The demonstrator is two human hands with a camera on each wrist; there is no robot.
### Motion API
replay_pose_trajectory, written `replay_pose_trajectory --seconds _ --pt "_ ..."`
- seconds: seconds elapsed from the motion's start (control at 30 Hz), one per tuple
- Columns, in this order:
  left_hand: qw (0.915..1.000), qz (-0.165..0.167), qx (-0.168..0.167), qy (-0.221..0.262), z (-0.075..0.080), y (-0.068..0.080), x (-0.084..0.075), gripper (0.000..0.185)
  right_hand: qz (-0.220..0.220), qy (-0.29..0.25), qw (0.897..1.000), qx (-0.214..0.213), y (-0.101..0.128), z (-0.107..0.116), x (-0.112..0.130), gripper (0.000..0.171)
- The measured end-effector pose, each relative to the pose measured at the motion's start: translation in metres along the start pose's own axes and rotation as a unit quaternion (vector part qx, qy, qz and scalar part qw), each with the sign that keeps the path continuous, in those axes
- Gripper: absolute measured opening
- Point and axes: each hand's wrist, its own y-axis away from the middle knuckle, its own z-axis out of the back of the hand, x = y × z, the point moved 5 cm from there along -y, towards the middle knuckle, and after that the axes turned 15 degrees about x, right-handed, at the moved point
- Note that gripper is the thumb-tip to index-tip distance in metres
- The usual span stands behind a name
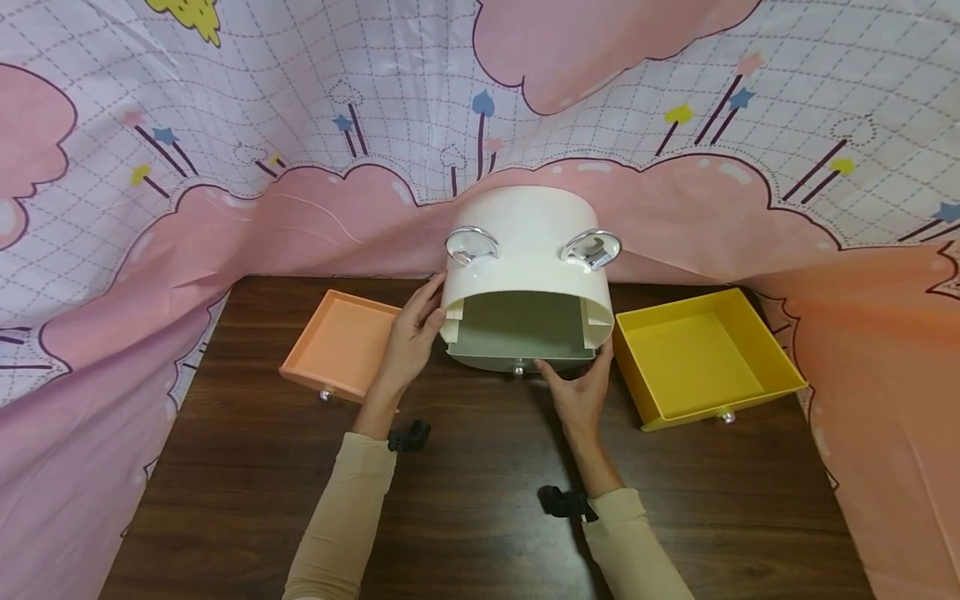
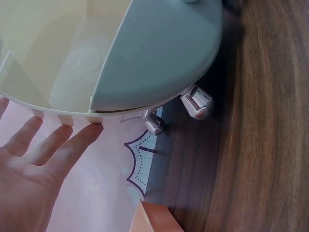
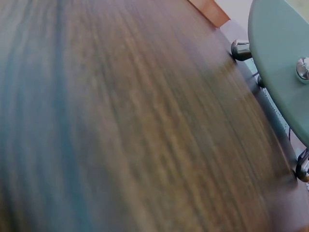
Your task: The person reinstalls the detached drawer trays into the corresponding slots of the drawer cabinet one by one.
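A white round cabinet point(image 1: 525, 250) with two chrome handles on top stands at the back of the dark wooden table point(image 1: 465, 500). A grey-green drawer point(image 1: 521, 333) with a small knob point(image 1: 517, 369) sits in its lowest slot. My left hand point(image 1: 415, 333) rests flat against the cabinet's left side, and its straight fingers point(image 2: 72, 140) touch the ribbed rim point(image 2: 63, 118). My right hand point(image 1: 581, 387) lies at the drawer's front right, thumb stretched toward the knob and fingers against the cabinet's right edge. In the right wrist view only the drawer front point(image 3: 280, 63) and table show.
An orange drawer point(image 1: 337, 342) lies on the table left of the cabinet. A yellow drawer point(image 1: 705, 354) lies to its right. Pink patterned cloth point(image 1: 675, 217) hangs behind and down both sides. Chrome feet point(image 2: 198, 104) lift the cabinet off the table.
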Motion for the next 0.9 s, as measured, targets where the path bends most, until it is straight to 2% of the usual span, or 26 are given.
replay_pose_trajectory --seconds 0.3,0.63,0.9 --pt "1.0000 0.003 -0.005 0.003 0.0006 0.0004 0.0008 0.049 0.000 0.013 1.000 -0.011 -0.0024 -0.0001 0.0041 0.118" --pt "1.0000 0.002 -0.003 -0.001 -0.0008 0.0026 -0.0007 0.049 -0.017 0.047 0.998 -0.050 0.0009 -0.0041 0.0034 0.109" --pt "1.0000 -0.002 -0.006 0.006 0.0010 0.0004 0.0019 0.050 -0.011 0.052 0.998 -0.043 -0.0016 -0.0048 0.0028 0.108"
